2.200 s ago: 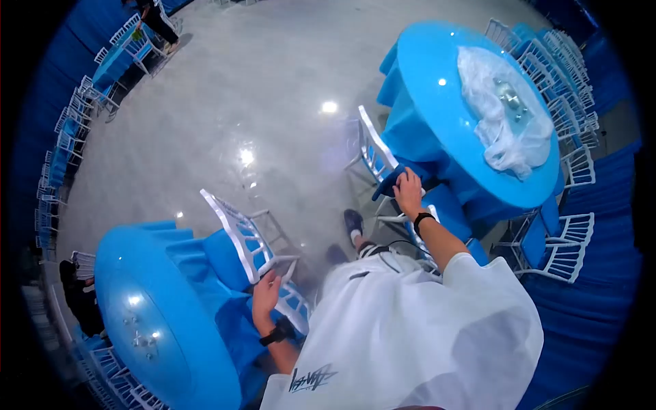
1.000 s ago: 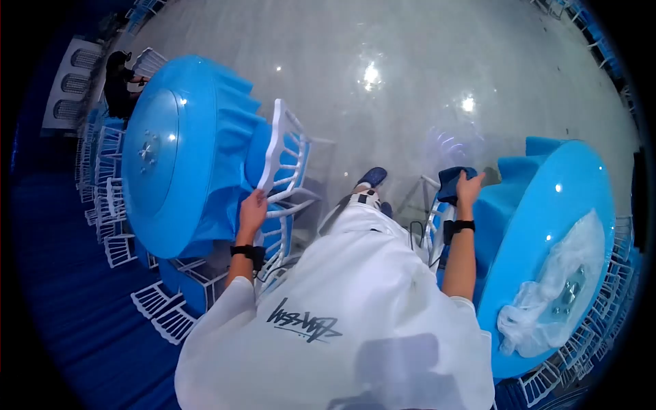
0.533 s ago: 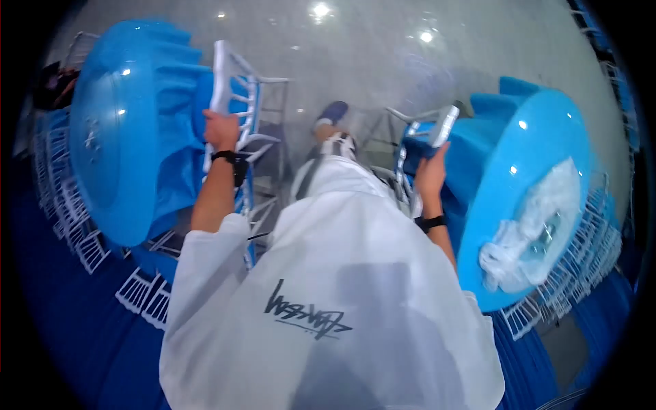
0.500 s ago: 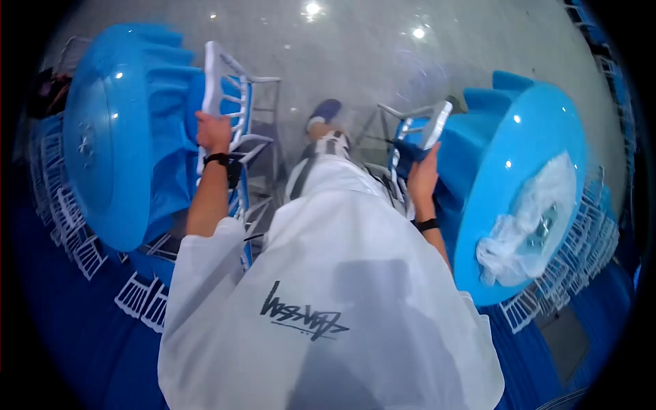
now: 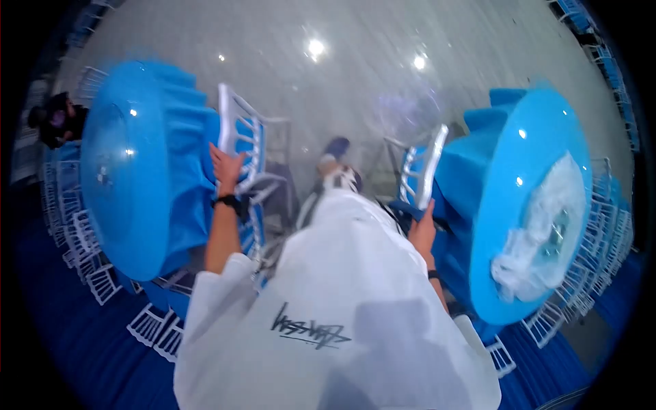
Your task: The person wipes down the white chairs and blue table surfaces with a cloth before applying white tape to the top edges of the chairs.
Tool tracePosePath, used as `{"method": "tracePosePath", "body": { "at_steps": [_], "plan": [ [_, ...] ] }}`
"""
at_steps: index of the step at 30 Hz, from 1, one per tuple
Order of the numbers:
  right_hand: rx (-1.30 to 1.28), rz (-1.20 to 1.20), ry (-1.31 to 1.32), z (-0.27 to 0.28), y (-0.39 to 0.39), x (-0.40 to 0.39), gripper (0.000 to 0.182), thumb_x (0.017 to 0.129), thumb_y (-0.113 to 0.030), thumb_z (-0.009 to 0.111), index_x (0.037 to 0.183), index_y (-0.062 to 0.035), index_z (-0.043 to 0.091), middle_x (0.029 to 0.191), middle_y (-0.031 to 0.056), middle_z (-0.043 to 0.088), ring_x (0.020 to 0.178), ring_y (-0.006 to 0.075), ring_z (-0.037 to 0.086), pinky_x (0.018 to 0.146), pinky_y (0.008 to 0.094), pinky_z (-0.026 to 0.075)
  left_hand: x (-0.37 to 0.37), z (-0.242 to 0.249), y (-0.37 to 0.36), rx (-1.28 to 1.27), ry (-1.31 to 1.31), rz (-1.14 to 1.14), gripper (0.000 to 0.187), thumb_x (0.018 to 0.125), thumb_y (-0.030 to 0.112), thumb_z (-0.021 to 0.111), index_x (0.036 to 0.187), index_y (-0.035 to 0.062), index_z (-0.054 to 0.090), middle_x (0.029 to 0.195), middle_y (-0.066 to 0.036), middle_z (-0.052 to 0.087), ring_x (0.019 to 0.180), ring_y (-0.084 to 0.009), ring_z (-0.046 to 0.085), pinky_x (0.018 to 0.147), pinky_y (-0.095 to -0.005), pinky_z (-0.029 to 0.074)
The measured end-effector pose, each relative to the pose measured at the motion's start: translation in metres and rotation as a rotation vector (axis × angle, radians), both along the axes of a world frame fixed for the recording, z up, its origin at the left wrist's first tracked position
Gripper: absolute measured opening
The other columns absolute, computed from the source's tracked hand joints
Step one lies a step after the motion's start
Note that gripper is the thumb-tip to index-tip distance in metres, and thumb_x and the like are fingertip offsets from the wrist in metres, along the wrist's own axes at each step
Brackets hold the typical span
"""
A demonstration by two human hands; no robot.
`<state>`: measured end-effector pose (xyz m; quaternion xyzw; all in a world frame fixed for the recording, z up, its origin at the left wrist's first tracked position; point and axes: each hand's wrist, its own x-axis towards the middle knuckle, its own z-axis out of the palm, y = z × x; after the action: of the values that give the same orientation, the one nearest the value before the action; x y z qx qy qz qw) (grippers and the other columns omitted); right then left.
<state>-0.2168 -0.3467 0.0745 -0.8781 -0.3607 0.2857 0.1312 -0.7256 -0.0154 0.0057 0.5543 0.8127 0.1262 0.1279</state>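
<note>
My left hand (image 5: 229,167) is at the near end of the top rail of a white chair (image 5: 225,109), its fingers spread and the thumb pointing out to the side. That chair stands against a round table with a blue cloth (image 5: 147,171). On the other side, my right hand (image 5: 422,236) has its fingers round the near end of the top rail of another white chair (image 5: 432,164). Beside it is a second blue-covered round table (image 5: 488,205), with crumpled clear plastic (image 5: 526,266) and glassware (image 5: 557,232) on top.
A person in dark clothing (image 5: 60,123) is at the far left. Rows of white chairs (image 5: 601,232) line both sides. Grey shiny floor (image 5: 355,75) lies ahead, and blue carpet (image 5: 89,342) shows behind.
Both tables and chairs sit lower in view. My left hand's fingers have opened out near the rail's end. My right hand is now nearer the end of its rail.
</note>
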Motion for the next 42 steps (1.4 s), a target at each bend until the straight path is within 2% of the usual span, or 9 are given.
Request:
{"method": "tracePosePath", "body": {
  "at_steps": [5, 15, 20, 23, 26, 30, 34, 38, 42],
  "plan": [
    [0.144, -0.042, -0.104, -0.008, 0.059, 0.014, 0.095, 0.099, -0.017, 0.068, 0.164, 0.0013, 0.001, 0.115, 0.0317, 0.068, 0.095, 0.0501, 0.068, 0.082, 0.057, 0.052, 0.104, 0.07, -0.026, 0.36, 0.042, -0.494, 0.117, 0.073, 0.024, 0.087, 0.168, 0.018, 0.02, 0.171, -0.023, 0.022, 0.155, -0.0516, 0.018, 0.123, -0.0637, 0.018],
    [0.121, -0.087, -0.222, -0.031, 0.155, 0.057, 0.097, 0.092, -0.007, 0.063, 0.165, 0.0009, 0.001, 0.108, 0.0293, 0.067, 0.087, 0.0448, 0.07, 0.077, 0.0499, 0.057, 0.375, 0.117, -0.104, 0.04, -0.391, -1.581, 0.094, 0.081, 0.015, 0.076, 0.162, 0.0055, 0.031, 0.15, -0.022, 0.052, 0.138, -0.0451, 0.047, 0.113, -0.053, 0.04],
    [0.236, -0.061, 0.095, -0.043, 0.153, 0.087, 0.096, 0.093, -0.02, 0.072, 0.164, 0.0034, 0.01, 0.101, 0.0271, 0.07, 0.09, 0.0432, 0.068, 0.078, 0.049, 0.053, 0.412, 0.135, -0.119, -0.293, -0.617, -1.413, 0.093, 0.082, 0.011, 0.071, 0.162, -0.0011, 0.024, 0.146, -0.028, 0.053, 0.128, -0.0455, 0.056, 0.104, -0.0524, 0.047],
    [0.624, 0.003, 0.033, -0.111, 0.148, 0.105, 0.093, 0.096, -0.016, 0.071, 0.165, 0.0013, 0.012, 0.135, 0.0309, 0.06, 0.116, 0.0439, 0.063, 0.098, 0.0438, 0.051, 0.413, 0.112, -0.121, -0.515, -0.798, -1.375, 0.093, 0.083, 0.007, 0.066, 0.162, -0.0037, 0.017, 0.144, -0.033, 0.053, 0.122, -0.0479, 0.059, 0.099, -0.049, 0.05],
    [0.692, -0.1, 0.486, -0.096, 0.147, 0.106, 0.087, 0.099, -0.017, 0.072, 0.164, 0.0008, 0.017, 0.132, 0.0187, 0.059, 0.113, 0.0252, 0.057, 0.101, 0.038, 0.049, 0.438, 0.058, -0.116, -0.443, -0.922, -1.427, 0.065, 0.085, 0.008, 0.065, 0.144, -0.0019, 0.039, 0.136, -0.03, 0.059, 0.12, -0.0443, 0.062, 0.096, -0.0497, 0.051],
    [0.754, -0.184, 0.979, -0.103, 0.124, 0.112, 0.091, 0.101, -0.018, 0.068, 0.168, -0.0098, 0.007, 0.14, 0.0177, 0.058, 0.117, 0.0284, 0.064, 0.101, 0.0421, 0.054, 0.478, 0.022, -0.118, -0.42, -0.918, -1.199, 0.04, 0.107, 0.032, 0.05, 0.128, -0.0029, 0.05, 0.126, -0.027, 0.058, 0.121, -0.0433, 0.057, 0.1, -0.0499, 0.044],
    [0.725, -0.588, 0.864, -0.058, 0.099, 0.09, 0.076, 0.1, -0.022, 0.068, 0.161, 0.0009, 0.029, 0.16, 0.021, 0.039, 0.145, 0.0324, 0.043, 0.117, 0.0448, 0.041, 0.496, 0.012, -0.127, -0.322, -0.937, -0.957, 0.054, 0.11, 0.045, 0.045, 0.125, -0.0067, 0.05, 0.131, -0.031, 0.061, 0.121, -0.0433, 0.061, 0.099, -0.0483, 0.047],
    [0.501, -0.306, 0.71, -0.09, 0.057, 0.086, 0.041, 0.103, -0.017, 0.065, 0.135, 0.0077, 0.055, 0.127, 0.0172, 0.066, 0.113, 0.0242, 0.063, 0.097, 0.0395, 0.053, 0.496, 0.022, -0.125, -0.704, -0.985, -0.951, 0.078, 0.102, 0.056, 0.055, 0.127, -0.0169, 0.05, 0.109, -0.031, 0.07, 0.103, -0.0415, 0.07, 0.09, -0.05, 0.053],
    [0.523, 0.148, 0.175, -0.17, 0.04, 0.11, 0.041, 0.106, -0.02, 0.055, 0.14, 0.0027, 0.056, 0.133, 0.0156, 0.066, 0.119, 0.024, 0.063, 0.104, 0.0386, 0.051, 0.532, -0.003, -0.14, -0.531, -0.914, -0.801, 0.09, 0.097, 0.05, 0.066, 0.144, -0.0178, 0.031, 0.138, -0.037, 0.05, 0.131, -0.0457, 0.052, 0.112, -0.049, 0.042]
  ]
}}
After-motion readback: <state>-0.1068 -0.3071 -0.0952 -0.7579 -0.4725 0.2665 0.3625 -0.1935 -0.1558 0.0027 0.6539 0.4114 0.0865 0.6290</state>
